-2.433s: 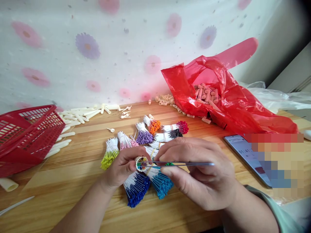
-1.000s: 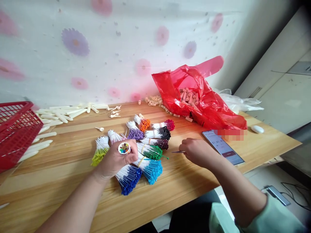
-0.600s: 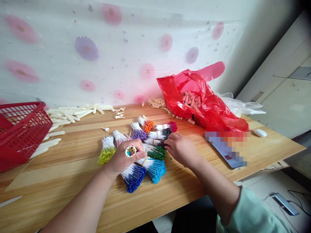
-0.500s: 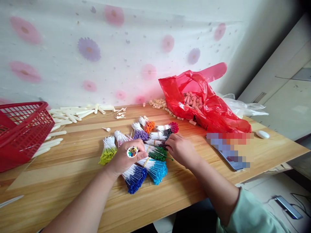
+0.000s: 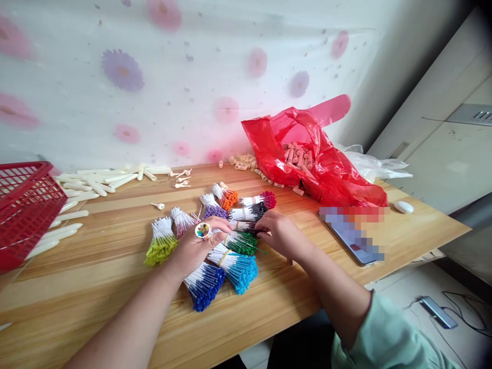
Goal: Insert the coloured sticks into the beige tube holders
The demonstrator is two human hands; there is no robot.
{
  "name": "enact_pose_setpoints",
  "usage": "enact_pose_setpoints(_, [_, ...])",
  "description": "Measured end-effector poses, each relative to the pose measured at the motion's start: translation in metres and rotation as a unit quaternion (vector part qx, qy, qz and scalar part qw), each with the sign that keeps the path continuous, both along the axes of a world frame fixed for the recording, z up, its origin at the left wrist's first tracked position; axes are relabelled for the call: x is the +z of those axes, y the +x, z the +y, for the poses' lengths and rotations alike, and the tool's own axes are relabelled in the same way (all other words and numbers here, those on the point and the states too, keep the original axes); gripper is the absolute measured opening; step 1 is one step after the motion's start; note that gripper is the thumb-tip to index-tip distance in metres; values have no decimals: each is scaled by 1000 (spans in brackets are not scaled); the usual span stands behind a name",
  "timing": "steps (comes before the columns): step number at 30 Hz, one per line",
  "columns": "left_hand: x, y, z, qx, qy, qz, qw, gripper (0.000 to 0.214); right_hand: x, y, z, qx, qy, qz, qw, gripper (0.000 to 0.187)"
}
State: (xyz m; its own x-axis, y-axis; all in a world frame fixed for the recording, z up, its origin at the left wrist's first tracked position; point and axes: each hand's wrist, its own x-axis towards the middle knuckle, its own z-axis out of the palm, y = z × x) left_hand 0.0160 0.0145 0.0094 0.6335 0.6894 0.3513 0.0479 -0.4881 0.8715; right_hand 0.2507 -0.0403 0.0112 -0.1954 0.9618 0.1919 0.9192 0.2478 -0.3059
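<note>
My left hand [image 5: 196, 248] is closed round a white round holder [image 5: 203, 230] with several coloured tips showing in its end. Its thumb and forefinger reach over the bundles of thin white pen refills. My right hand [image 5: 280, 233] is closed, its fingertips pinching a dark-tipped refill at the end of the dark brown bundle [image 5: 243, 226]. Beside the hands lie a green bundle [image 5: 245, 243], a light blue bundle [image 5: 242, 271] and a dark blue bundle [image 5: 205, 287]. A yellow-green bundle [image 5: 160, 243] is left of my left hand. Behind lie purple [image 5: 213, 207], orange [image 5: 226, 197], black [image 5: 251, 211] and red [image 5: 265, 199] bundles.
A red plastic bag [image 5: 330, 174] of pink-orange plastic parts [image 5: 298, 156] stands at the back right. A phone [image 5: 349, 238] and a white oval object [image 5: 403, 207] lie nearby. White tubes [image 5: 100, 182] are piled beside a red basket [image 5: 26, 210] at the left.
The view has shifted a little, so everything sits further left. My right fingers have drawn in tighter at the dark bundle. The left hand keeps its hold on the white holder.
</note>
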Motion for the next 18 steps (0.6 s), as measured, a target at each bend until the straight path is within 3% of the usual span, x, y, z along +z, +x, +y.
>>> enact_pose_setpoints(7, [1,1,-1,-8,-2,4,1000,25,32,16,32,-31,-1,-63,998,19])
enact_pose_setpoints(11, [2,0,-2,-4,-13,-4,1000,28,26,12,47,-38,-31,-117,992,14])
enact_pose_setpoints(18, [0,-2,-1,-15,-2,-12,1000,27,14,10,44,-42,-45,-145,987,13])
